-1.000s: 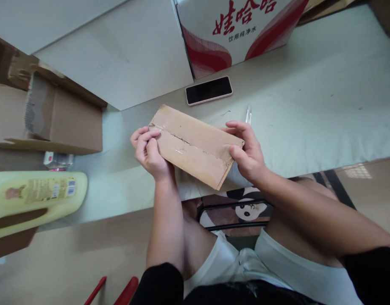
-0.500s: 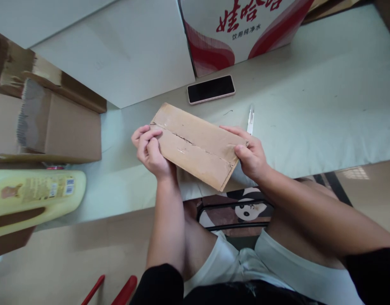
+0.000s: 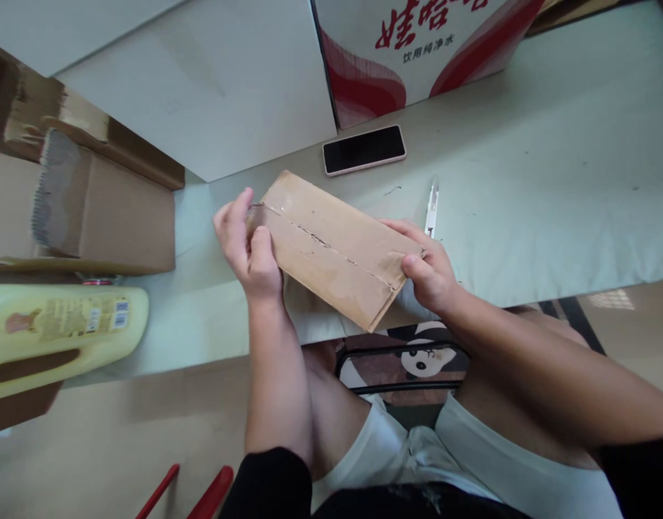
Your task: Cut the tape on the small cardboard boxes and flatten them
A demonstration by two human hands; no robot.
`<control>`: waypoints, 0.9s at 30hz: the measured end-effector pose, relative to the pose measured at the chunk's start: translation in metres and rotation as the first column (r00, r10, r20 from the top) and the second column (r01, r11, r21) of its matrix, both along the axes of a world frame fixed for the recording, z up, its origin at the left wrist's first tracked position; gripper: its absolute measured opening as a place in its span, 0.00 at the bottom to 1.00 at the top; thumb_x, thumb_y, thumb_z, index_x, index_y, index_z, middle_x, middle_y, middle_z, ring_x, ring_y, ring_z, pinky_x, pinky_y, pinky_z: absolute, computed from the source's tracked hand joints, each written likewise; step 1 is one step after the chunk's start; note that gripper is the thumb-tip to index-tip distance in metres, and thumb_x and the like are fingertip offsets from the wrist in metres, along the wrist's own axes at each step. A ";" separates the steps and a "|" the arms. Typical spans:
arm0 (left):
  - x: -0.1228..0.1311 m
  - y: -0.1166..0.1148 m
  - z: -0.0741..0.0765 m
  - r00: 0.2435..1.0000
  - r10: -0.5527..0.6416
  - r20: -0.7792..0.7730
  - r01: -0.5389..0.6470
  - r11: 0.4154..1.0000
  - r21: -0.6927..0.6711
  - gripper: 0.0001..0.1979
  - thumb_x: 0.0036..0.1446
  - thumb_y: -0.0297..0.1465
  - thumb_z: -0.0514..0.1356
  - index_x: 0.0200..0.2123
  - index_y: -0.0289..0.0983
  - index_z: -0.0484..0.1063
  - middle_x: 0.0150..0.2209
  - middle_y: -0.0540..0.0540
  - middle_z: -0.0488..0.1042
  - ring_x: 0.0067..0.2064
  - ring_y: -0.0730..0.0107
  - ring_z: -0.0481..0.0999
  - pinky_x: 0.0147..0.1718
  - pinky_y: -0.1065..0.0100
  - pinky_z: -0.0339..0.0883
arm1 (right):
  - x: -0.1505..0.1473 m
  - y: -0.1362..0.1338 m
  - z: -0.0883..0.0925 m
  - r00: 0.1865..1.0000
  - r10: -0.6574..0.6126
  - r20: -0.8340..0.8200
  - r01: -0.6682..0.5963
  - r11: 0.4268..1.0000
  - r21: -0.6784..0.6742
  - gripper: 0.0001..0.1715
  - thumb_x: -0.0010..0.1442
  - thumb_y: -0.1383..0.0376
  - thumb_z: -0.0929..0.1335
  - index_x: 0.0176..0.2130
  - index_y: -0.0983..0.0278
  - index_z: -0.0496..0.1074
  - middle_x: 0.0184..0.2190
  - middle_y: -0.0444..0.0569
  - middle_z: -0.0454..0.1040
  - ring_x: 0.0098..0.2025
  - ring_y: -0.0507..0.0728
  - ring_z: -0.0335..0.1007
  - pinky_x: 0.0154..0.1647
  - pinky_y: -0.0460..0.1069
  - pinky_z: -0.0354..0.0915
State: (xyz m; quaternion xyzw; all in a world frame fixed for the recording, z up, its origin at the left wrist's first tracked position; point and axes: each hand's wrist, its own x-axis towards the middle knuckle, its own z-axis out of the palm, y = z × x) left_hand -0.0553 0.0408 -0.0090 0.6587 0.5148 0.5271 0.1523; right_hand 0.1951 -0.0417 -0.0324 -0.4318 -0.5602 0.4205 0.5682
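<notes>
A flat brown cardboard box (image 3: 331,249) is held tilted above the table, a torn seam running along its upper face. My right hand (image 3: 432,267) grips its right end, thumb on top and fingers behind. At the left end, my left hand (image 3: 250,245) has its thumb on the near edge and its fingers bent around the end of the seam. Just past my right hand lies a slim white utility knife (image 3: 432,205). A black-screened phone (image 3: 365,150) rests beyond the box.
White boxes (image 3: 212,94) and a red-and-white carton (image 3: 429,65) stand at the back of the cloth-covered table (image 3: 569,173). On the left are an open cardboard box (image 3: 129,209) and a large yellow bottle (image 3: 66,331). A panda-print item (image 3: 426,360) sits below the table edge.
My left hand has shifted outward at the left end of the box, its fingers lifted and its thumb moved up. The right hand keeps its grip. The view has shifted slightly.
</notes>
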 end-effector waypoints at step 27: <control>0.005 -0.003 0.005 0.997 -0.039 0.059 0.038 0.999 0.030 0.15 0.59 0.31 0.55 0.40 0.40 0.83 0.51 0.42 0.68 0.54 0.61 0.72 0.65 0.54 0.65 | 0.002 0.002 -0.006 0.998 0.062 -0.003 -0.062 0.998 0.004 0.41 0.59 0.32 0.64 0.57 0.55 0.74 0.54 0.52 0.77 0.56 0.65 0.72 0.59 0.64 0.66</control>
